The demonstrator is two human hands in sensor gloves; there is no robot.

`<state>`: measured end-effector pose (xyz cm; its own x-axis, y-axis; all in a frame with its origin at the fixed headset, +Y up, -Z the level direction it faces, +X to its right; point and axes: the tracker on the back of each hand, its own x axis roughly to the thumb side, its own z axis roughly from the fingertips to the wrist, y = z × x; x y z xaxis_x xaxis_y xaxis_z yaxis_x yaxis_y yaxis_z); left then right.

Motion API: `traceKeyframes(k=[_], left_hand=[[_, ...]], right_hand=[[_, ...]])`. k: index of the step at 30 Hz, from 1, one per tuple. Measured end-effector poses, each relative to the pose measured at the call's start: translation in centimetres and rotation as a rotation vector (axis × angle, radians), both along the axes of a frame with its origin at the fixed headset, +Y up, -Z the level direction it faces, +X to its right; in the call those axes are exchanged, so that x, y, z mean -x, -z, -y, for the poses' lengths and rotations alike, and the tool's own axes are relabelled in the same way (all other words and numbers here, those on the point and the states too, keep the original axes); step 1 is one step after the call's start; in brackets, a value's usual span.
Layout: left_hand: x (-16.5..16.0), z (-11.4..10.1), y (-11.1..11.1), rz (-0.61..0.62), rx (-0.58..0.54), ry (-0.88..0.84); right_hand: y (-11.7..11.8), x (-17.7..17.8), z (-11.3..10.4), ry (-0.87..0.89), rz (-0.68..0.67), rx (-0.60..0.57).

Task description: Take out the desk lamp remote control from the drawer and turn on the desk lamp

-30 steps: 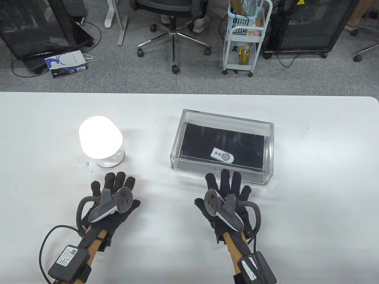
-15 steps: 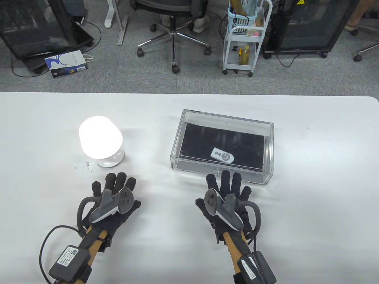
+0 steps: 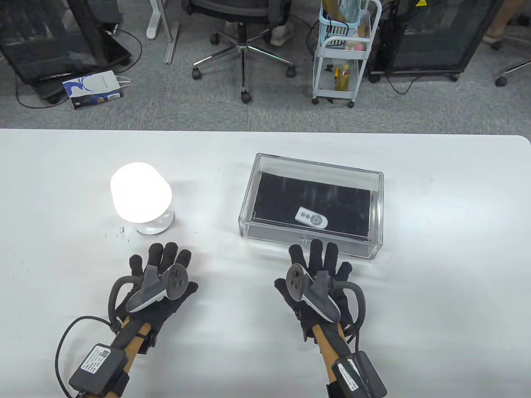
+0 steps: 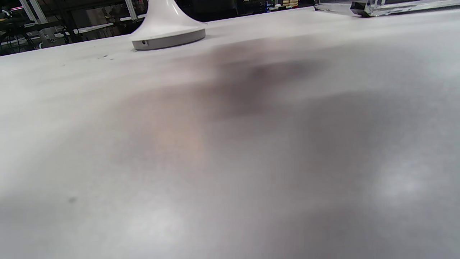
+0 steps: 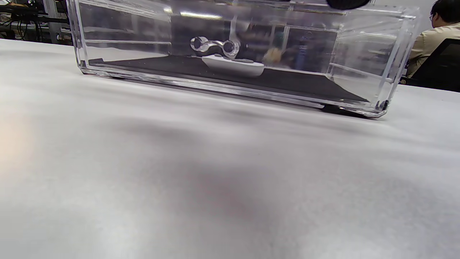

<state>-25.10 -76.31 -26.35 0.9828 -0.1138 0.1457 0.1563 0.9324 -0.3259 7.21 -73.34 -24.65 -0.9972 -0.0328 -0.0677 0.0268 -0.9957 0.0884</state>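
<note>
A clear acrylic drawer box (image 3: 375,182) with a black liner stands right of the table's middle, its drawer closed. The white remote control (image 3: 312,218) lies inside on the liner and also shows in the right wrist view (image 5: 233,66), behind the metal drawer handle (image 5: 215,44). The white desk lamp (image 3: 141,198) at the left glows brightly; its base shows in the left wrist view (image 4: 169,34). My left hand (image 3: 164,259) rests flat on the table just in front of the lamp, empty. My right hand (image 3: 318,255) rests flat, fingers spread, just in front of the drawer's front, empty.
The white table (image 3: 435,290) reaches its far edge behind the box. Beyond it on the floor are an office chair (image 3: 244,45), a white trolley (image 3: 344,54) and black cabinets.
</note>
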Motion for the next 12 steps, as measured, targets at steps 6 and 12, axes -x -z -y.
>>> traceKeyframes(k=[6,12], left_hand=[[-0.03,0.05,-0.01,0.001,0.001,0.002],[-0.06,0.06,-0.01,0.000,0.002,0.003]], right_hand=[[0.03,0.00,0.03,0.001,0.000,-0.001],[0.06,0.00,0.11,-0.003,0.000,0.005]])
